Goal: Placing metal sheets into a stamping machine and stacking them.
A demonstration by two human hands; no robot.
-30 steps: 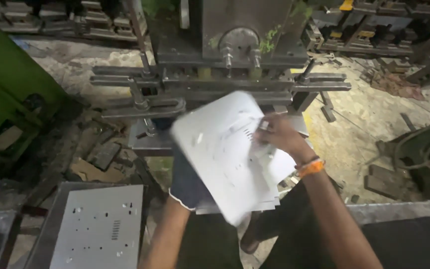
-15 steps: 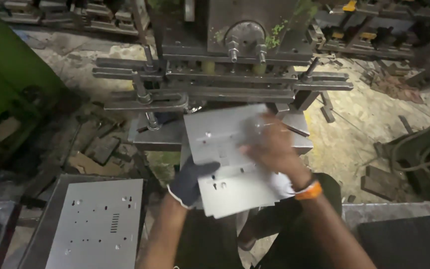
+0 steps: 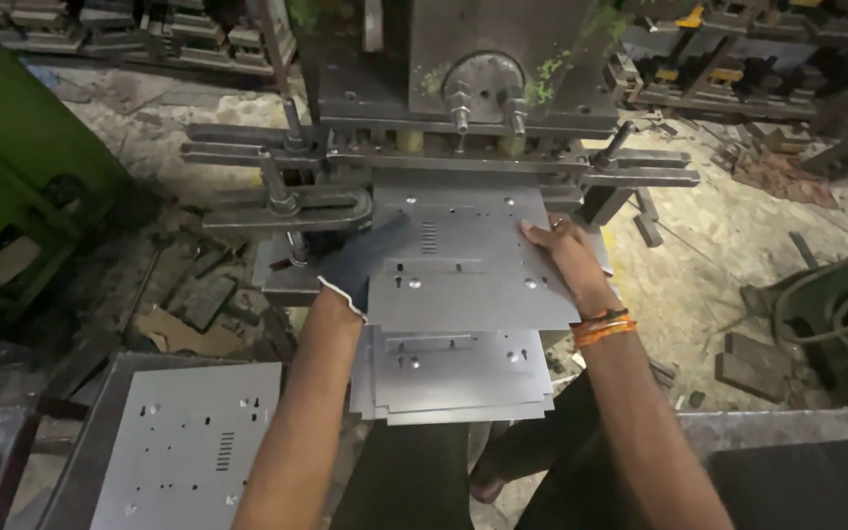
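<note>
A flat grey metal sheet [image 3: 463, 260] with punched holes and slots lies partly under the press machine [image 3: 463, 108]. My left hand [image 3: 360, 265], in a dark glove, grips the sheet's left edge. My bare right hand [image 3: 561, 255], with an orange band at the wrist, holds its right edge. Below the held sheet, on my lap, rests a stack of similar sheets [image 3: 453, 378].
Another punched sheet [image 3: 188, 442] lies on a grey table at the lower left. A green machine body [image 3: 12, 147] stands at the left. Metal scraps [image 3: 188, 294] litter the floor. Racks of tooling [image 3: 758, 59] line the back.
The sheet was tilted up in front of me, then came down flat and slid forward under the press. Both hands moved forward with it.
</note>
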